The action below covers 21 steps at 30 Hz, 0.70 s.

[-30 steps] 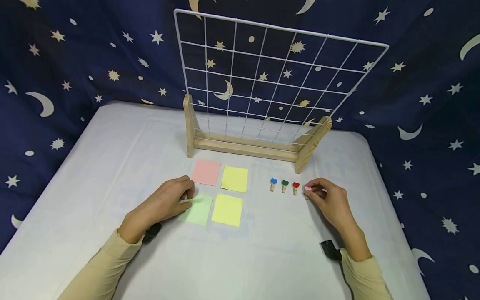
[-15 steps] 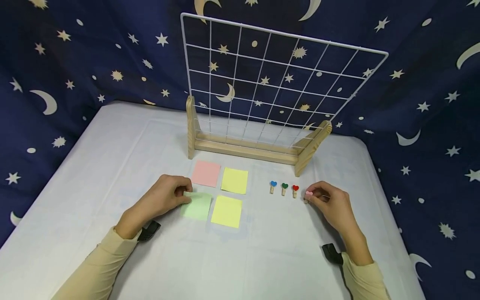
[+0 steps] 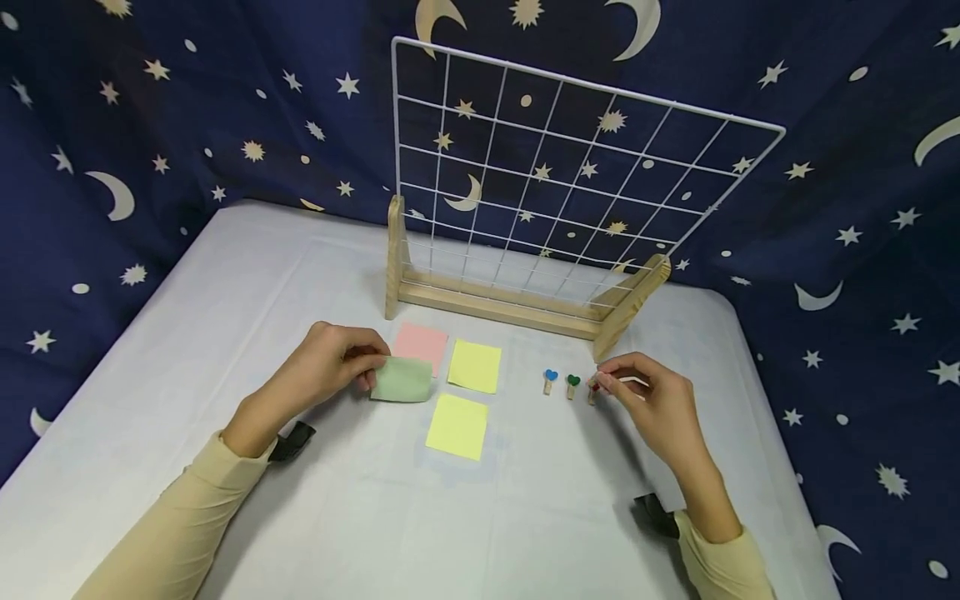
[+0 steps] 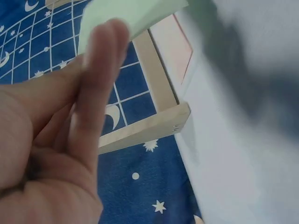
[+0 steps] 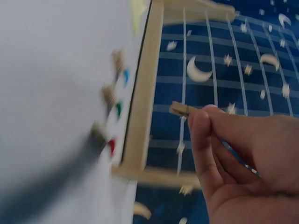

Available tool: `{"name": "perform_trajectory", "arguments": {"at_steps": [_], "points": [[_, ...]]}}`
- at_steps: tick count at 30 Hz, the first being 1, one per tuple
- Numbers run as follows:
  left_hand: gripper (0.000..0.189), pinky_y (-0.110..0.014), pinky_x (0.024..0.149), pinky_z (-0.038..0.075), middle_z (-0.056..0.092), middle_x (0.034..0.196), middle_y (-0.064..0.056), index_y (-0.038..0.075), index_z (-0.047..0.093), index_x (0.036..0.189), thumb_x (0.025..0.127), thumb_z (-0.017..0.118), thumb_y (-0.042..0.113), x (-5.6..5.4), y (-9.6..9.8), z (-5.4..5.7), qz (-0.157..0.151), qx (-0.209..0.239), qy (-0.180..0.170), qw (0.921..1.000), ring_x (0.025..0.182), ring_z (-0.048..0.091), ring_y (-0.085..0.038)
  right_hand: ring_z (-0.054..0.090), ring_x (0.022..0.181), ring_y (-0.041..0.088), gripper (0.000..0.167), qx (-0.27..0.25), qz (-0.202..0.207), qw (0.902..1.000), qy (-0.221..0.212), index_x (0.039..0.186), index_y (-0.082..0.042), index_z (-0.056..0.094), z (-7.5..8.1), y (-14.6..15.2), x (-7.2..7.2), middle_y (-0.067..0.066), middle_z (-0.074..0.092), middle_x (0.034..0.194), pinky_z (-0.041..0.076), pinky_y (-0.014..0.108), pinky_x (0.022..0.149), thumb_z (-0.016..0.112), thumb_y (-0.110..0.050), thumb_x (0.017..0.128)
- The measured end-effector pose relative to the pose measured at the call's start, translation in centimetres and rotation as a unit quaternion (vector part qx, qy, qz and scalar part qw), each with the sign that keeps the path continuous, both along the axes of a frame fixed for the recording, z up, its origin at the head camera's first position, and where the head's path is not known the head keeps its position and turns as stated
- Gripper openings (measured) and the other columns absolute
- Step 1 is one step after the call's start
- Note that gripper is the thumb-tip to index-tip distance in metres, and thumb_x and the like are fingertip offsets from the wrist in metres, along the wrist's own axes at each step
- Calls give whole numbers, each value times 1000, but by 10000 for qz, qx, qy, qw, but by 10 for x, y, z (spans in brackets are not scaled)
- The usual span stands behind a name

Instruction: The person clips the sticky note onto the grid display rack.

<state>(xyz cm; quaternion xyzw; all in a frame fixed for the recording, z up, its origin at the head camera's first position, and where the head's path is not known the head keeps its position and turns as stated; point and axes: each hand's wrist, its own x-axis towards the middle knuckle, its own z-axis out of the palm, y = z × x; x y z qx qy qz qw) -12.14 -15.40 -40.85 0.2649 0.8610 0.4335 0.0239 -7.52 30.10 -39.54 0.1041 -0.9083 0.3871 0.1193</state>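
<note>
My left hand (image 3: pixel 311 371) pinches the near edge of a light green sticky note (image 3: pixel 405 383), which is raised off the table and tilted; the left wrist view shows the note (image 4: pixel 135 16) beyond the fingertips. Between thumb and fingers my right hand (image 3: pixel 663 404) holds a small wooden clothespin (image 5: pixel 180 108) up in the air. In the head view it overlaps the clothespin with a red heart. To its left lie clothespins with a green heart (image 3: pixel 573 382) and a blue heart (image 3: pixel 551 377). A pink sticky note (image 3: pixel 420 343) lies partly behind the green one.
Two yellow sticky notes (image 3: pixel 476 367) lie mid-table, one nearer me. Behind them stands a white wire grid (image 3: pixel 562 79) in a wooden stand (image 3: pixel 495 310). A dark blue curtain (image 3: pixel 247 100) with moons and stars hangs round the white table (image 3: pixel 420 533).
My left hand has lifted the green note from the table and moved it away from me. My right hand has picked up the pink-heart clothespin and moved left, toward the other clothespins.
</note>
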Motion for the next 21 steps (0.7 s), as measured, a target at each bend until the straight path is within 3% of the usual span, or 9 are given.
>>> {"name": "perform_trajectory", "arguments": {"at_steps": [6,13,21], "points": [[8,-33,60,61,75,71,-1,6,77,90,91,80,-1,-12,4,8,446,514,334,9971,61,72,-13,74,85,10,13,-38,443,9980,450,103,-13,79,16,-38,-24,0,78,95,57,13,80,81,-8,92],[4,-24,58,59,77,76,-7,3,80,91,89,81,-1,-34,15,8,830,727,796,9907,62,73,-18,76,89,21,21,-742,608,9943,469,113,-5,79,14,-72,-52,8,80,100,58,16,82,81,-5,92],[4,-21,59,56,76,84,-11,-3,79,92,89,81,-3,-50,25,15,1372,739,979,9829,65,73,-22,75,81,9,14,-1329,530,9895,182,103,-2,82,11,-95,-70,16,79,95,60,18,76,84,-5,89]]}}
